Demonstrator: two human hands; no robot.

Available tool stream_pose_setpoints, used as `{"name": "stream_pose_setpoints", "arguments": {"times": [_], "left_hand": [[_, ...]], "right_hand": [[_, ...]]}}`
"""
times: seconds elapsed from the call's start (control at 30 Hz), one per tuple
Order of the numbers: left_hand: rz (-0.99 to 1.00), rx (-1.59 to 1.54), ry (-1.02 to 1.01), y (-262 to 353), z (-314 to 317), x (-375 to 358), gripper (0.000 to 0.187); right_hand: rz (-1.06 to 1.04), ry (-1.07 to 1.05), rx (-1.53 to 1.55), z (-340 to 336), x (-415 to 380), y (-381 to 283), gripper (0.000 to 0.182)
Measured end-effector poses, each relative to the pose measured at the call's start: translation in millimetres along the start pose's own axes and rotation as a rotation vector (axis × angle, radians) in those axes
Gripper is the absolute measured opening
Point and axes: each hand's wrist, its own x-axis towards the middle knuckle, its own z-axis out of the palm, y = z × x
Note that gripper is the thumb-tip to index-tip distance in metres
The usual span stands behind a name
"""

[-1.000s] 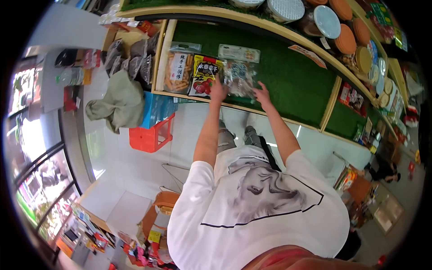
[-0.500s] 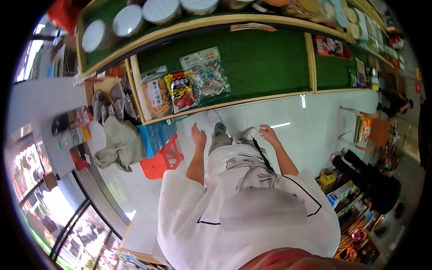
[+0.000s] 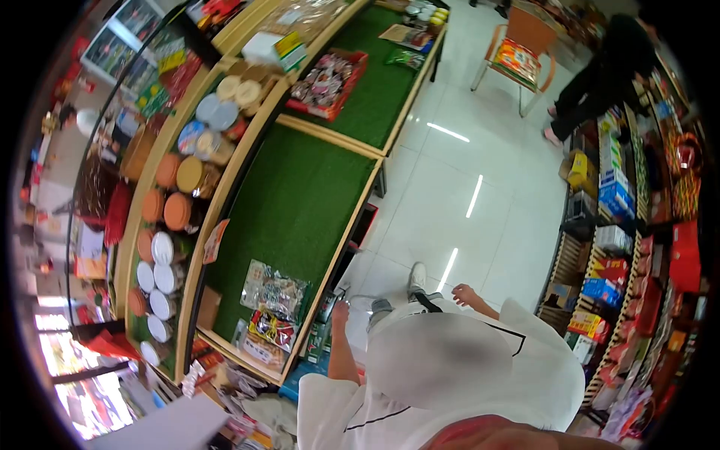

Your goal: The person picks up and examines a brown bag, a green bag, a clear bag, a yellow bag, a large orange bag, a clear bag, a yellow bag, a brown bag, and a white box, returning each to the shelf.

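Note:
My left hand [image 3: 340, 312] hangs beside the wooden rim of a green-lined display shelf, nothing visible in it; its fingers are small and only partly seen, loosely extended. Out over the tiled floor is my right hand [image 3: 465, 295], empty, with its fingers apart. Nearest to the left hand, on the shelf [image 3: 300, 195], lie several snack packs: a clear silvery bag [image 3: 274, 289], a black, red and yellow bag [image 3: 271, 328] and a pack of brownish sticks [image 3: 262, 351]. Neither hand touches them.
Lidded jars [image 3: 166, 279] line the upper shelf. A red tray [image 3: 328, 84] of wrapped sweets sits in the farther section. An orange-backed chair [image 3: 527, 36] stands on the tiles [image 3: 450, 195]. A person in black [image 3: 615, 56] bends by the stocked racks [image 3: 600, 247] at right.
My view has swung to the right, so the shelf now runs diagonally at left and the chair and racks show more. Both hands stay low and empty at my sides.

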Motion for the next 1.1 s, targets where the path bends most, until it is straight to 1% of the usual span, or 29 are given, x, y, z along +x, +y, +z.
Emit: {"name": "stream_pose_setpoints", "arguments": {"times": [0.07, 0.1, 0.17, 0.23, 0.27, 0.3, 0.4, 0.47, 0.5, 0.53, 0.6, 0.67, 0.73, 0.83, 0.9, 0.93, 0.97, 1.0, 1.03, 1.1], "left_hand": [[0.166, 0.062, -0.027, 39.5, 33.9, 14.0, 0.037], [0.291, 0.107, -0.058, 54.3, 54.5, 27.1, 0.038], [0.509, 0.277, -0.117, 82.6, 97.8, 43.5, 0.042], [0.584, 0.589, -0.156, 127.5, 156.1, 4.9, 0.043], [0.584, 0.655, -0.239, 141.3, 185.7, 0.7, 0.042], [0.58, 0.717, -0.323, 151.2, 212.8, -1.1, 0.041], [0.725, 0.916, -0.527, 190.3, 279.2, -35.0, 0.039], [0.684, 0.932, -0.546, 213.9, 315.3, -63.8, 0.04], [0.663, 0.936, -0.555, 223.1, 330.1, -73.1, 0.04], [0.739, 0.955, -0.564, 227.7, 341.5, -66.8, 0.04], [0.887, 0.974, -0.578, 231.6, 356.8, -30.6, 0.039], [0.887, 1.011, -0.555, 244.6, 364.3, -9.7, 0.037], [0.879, 1.025, -0.526, 261.0, 362.8, 16.1, 0.036], [0.842, 1.052, -0.469, 280.2, 345.1, 64.8, 0.035], [0.992, 1.138, -0.504, 299.7, 330.2, 86.2, 0.037], [0.798, 1.135, -0.487, 307.6, 318.3, 96.1, 0.034], [0.605, 1.121, -0.473, 323.7, 319.1, 101.4, 0.033], [0.458, 0.938, -0.452, 333.6, 312.4, 103.3, 0.031], [0.307, 0.756, -0.432, 347.6, 303.1, 81.2, 0.03], [0.23, 0.75, -0.334, 365.7, 299.9, 96.1, 0.031]], "right_hand": [[-0.055, -0.074, 0.046, -6.7, 0.3, 6.9, 0.035], [-0.07, -0.07, 0.089, -11.3, -0.7, 7.1, 0.038], [-0.068, 0.004, 0.295, -23.0, -18.3, 2.8, 0.038], [-0.085, 0.079, 0.493, -39.1, -24.5, 11.6, 0.039], [-0.072, 0.131, 0.594, -48.0, -30.6, 19.3, 0.038], [-0.056, 0.185, 0.69, -57.8, -41.6, 26.0, 0.038], [0.003, 0.334, 0.936, -68.0, -46.9, 60.9, 0.038], [0.051, 0.444, 1.062, -69.8, -45.3, 84.8, 0.039], [0.055, 0.456, 1.096, -69.6, -45.7, 92.1, 0.041], [0.08, 0.47, 1.137, -69.8, -45.0, 93.9, 0.039], [0.127, 0.491, 1.206, -72.0, -40.7, 89.0, 0.036], [0.14, 0.47, 1.23, -77.3, -35.8, 70.1, 0.038], [0.123, 0.438, 1.21, -91.0, -30.6, 37.5, 0.04], [0.076, 0.388, 1.067, -119.5, -6.1, -12.8, 0.04], [0.017, 0.349, 0.925, -141.8, 14.9, -45.2, 0.04], [-0.002, 0.336, 0.861, -152.8, 23.1, -64.8, 0.04], [-0.013, 0.315, 0.802, -163.4, 33.0, -79.1, 0.04], [-0.023, 0.295, 0.739, -175.5, 43.3, -94.5, 0.041], [-0.02, 0.294, 0.678, -185.8, 56.6, -107.3, 0.04], [0.001, 0.277, 0.571, -211.4, 70.3, -141.3, 0.039]]}}
